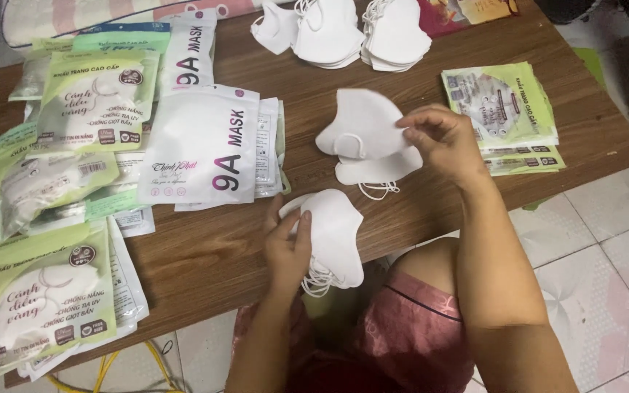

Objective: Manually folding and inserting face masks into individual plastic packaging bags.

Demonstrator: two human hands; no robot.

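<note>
Head view: the left hand (287, 251) fingers pinch a small stack of white masks (333, 236) at the worktop (431, 73) edge; the right hand (442, 142) fingers pinch one mask (364, 124) above another. The stack may slide off, because the grip is only at one corner.

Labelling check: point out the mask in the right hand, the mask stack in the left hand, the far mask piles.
Right-hand mask (364, 125), head view, upper panel.
Left-hand mask stack (336, 233), head view, top mask.
Far mask piles (394, 33), head view, right pile.
</note>
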